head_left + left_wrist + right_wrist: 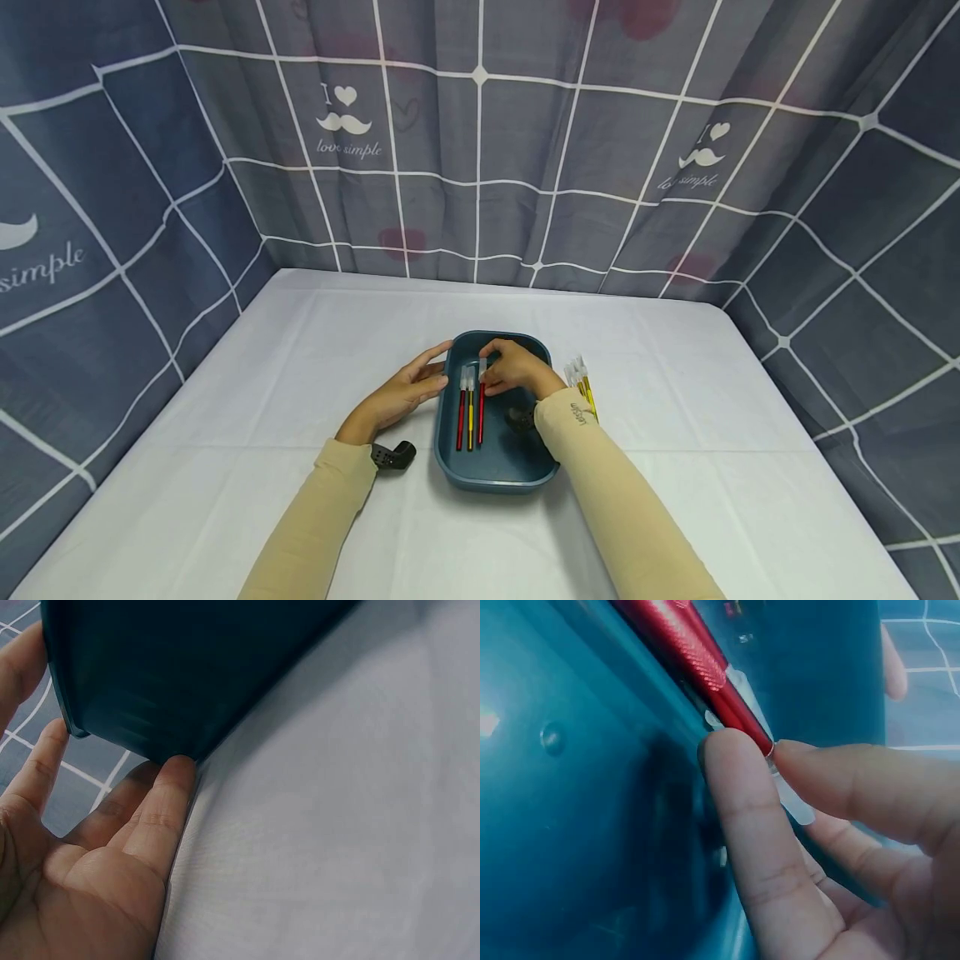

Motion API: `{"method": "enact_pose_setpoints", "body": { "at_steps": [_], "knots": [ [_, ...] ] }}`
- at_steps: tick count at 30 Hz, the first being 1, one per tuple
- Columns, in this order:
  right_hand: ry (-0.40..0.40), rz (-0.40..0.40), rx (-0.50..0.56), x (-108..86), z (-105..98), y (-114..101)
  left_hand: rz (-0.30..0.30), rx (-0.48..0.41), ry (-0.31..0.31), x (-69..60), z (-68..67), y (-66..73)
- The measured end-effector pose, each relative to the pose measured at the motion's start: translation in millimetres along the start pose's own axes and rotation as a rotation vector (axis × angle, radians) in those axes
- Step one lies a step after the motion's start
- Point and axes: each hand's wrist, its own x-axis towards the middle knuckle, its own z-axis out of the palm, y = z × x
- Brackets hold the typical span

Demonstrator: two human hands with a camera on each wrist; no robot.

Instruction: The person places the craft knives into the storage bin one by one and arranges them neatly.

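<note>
A dark teal plastic tray (498,485) sits on the table. In it lie a red craft knife (461,421) and a yellow one (470,425), side by side with clear caps pointing away. My right hand (519,369) reaches inside and pinches another red craft knife (690,656) between thumb and fingers near its translucent cap; the knurled grip shows in the right wrist view. Along the tray's left side, my left hand (399,400) touches the outer wall with fairly straight fingers (161,817). The right forearm partly hides what lies right of the tray.
Several yellow capped craft knives (583,385) lie on the table just right of the tray, partly behind the right sleeve (622,483). A white cloth (360,317) covers the table. Grey checked curtains (450,208) surround its back and sides.
</note>
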Motion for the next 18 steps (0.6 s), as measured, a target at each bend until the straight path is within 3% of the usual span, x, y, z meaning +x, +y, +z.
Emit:
{"method": "enact_pose_setpoints", "body": {
  "at_steps": [18],
  "knots": [
    [0.036, 0.051, -0.069, -1.7, 10.3, -0.1, 0.005, 0.002, -0.007, -0.3, 0.1, 1.4]
  ]
}}
